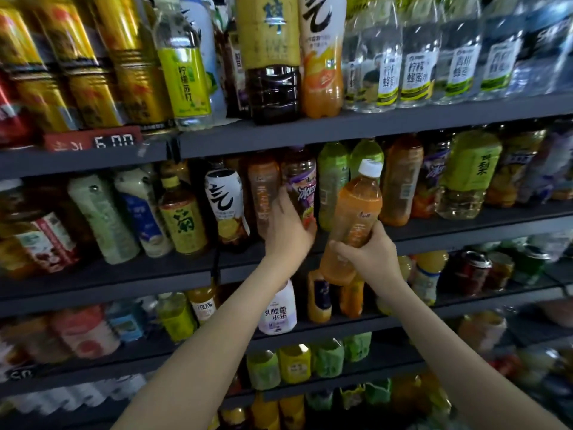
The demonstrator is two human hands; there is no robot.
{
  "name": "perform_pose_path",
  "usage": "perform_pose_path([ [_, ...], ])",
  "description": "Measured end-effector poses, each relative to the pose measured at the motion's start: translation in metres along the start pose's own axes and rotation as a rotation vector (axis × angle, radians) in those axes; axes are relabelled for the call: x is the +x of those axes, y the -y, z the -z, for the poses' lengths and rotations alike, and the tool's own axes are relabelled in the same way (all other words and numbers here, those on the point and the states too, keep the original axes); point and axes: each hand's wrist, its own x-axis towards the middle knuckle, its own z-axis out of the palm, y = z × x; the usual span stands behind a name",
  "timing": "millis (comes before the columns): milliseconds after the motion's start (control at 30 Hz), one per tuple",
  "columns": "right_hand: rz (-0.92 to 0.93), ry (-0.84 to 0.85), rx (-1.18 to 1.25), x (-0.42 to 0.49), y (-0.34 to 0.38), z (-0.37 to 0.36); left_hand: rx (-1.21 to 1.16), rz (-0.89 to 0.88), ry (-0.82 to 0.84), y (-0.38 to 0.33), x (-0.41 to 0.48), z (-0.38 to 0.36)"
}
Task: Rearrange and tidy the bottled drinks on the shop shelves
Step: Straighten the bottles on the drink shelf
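Note:
My right hand grips the lower part of an orange drink bottle with a white cap, held tilted in front of the second shelf. My left hand reaches onto that shelf and holds a purple-labelled bottle, which stands between a brown tea bottle and a green bottle. Further bottles stand in a row on both sides of it.
The top shelf carries gold cans, tea bottles and clear water bottles. A price tag hangs at its left edge. Lower shelves hold juice bottles, a white yoghurt drink and cans, close under my arms.

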Motion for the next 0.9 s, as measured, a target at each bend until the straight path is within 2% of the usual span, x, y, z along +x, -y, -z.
perform_pose_path([
  [100,0.022,-0.039,0.006,0.011,-0.001,0.008,-0.077,0.183,-0.051,-0.006,0.012,-0.011],
  [167,0.045,-0.058,0.025,0.017,-0.002,0.012,-0.085,0.241,-0.067,-0.006,0.018,-0.021],
  [333,0.147,-0.089,0.032,0.029,-0.011,0.013,-0.097,0.237,-0.156,-0.01,0.026,-0.045],
  [467,0.213,-0.088,0.028,0.033,-0.021,0.009,0.034,0.222,-0.204,-0.006,0.03,-0.052],
  [600,0.236,-0.071,0.041,0.037,-0.021,0.005,-0.038,0.26,-0.205,-0.007,0.031,-0.048],
  [800,0.223,-0.043,0.064,0.044,-0.017,-0.007,-0.063,0.048,-0.249,0.017,-0.012,-0.018],
  [900,0.229,-0.009,-0.013,0.05,-0.011,-0.02,-0.047,-0.038,-0.312,0.034,-0.034,0.012],
])
